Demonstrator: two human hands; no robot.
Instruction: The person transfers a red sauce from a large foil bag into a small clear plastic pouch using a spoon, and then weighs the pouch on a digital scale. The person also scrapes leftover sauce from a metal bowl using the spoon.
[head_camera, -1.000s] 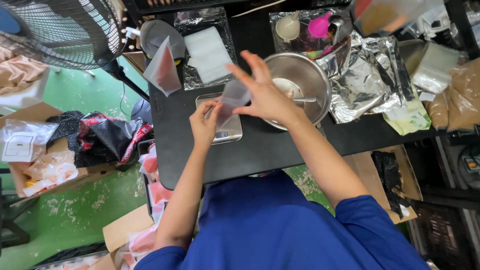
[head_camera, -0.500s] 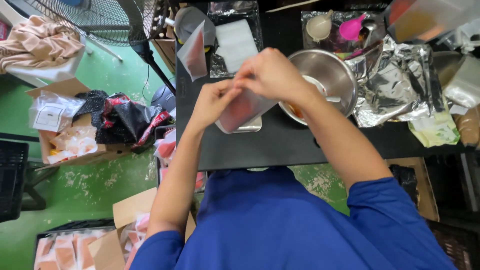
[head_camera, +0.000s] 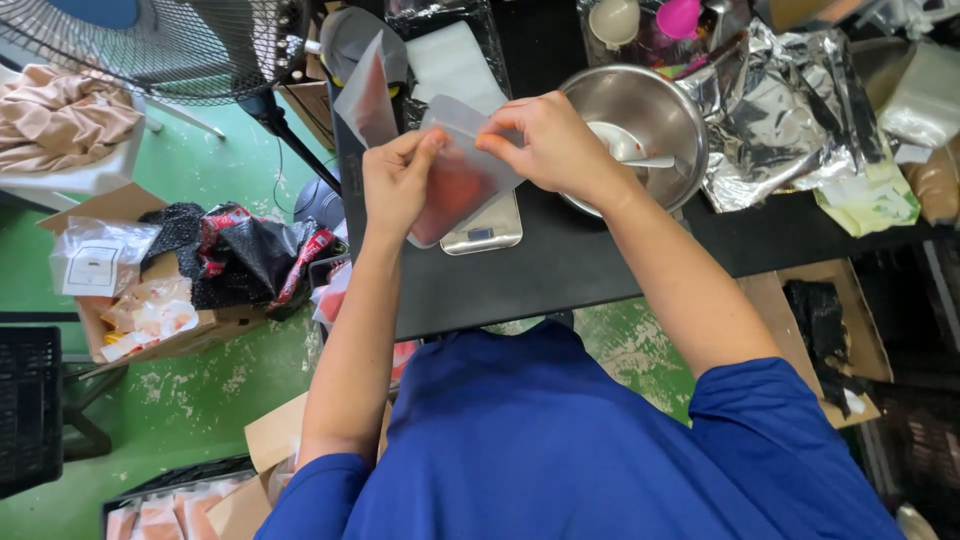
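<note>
Hands together now: the left hand (head_camera: 398, 180) and right hand (head_camera: 548, 145) pinch the top edge of a frosted plastic pouch (head_camera: 455, 175) with reddish contents, held above the small digital scale (head_camera: 487, 228) on the black bench (head_camera: 560, 270). Half a second ago they gripped it lower and closer in; the fingers have since shifted onto its mouth, perhaps pressing it shut. Whether a seal closes is hidden. Right of them sits a steel bowl (head_camera: 640, 120), its contents unclear.

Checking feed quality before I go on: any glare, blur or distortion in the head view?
Head view: hands and pouch sharp, evenly lit; bright glare on the crumpled foil and steel bowl rim; wide-angle bending toward the edges; fan grille slightly soft.
</note>
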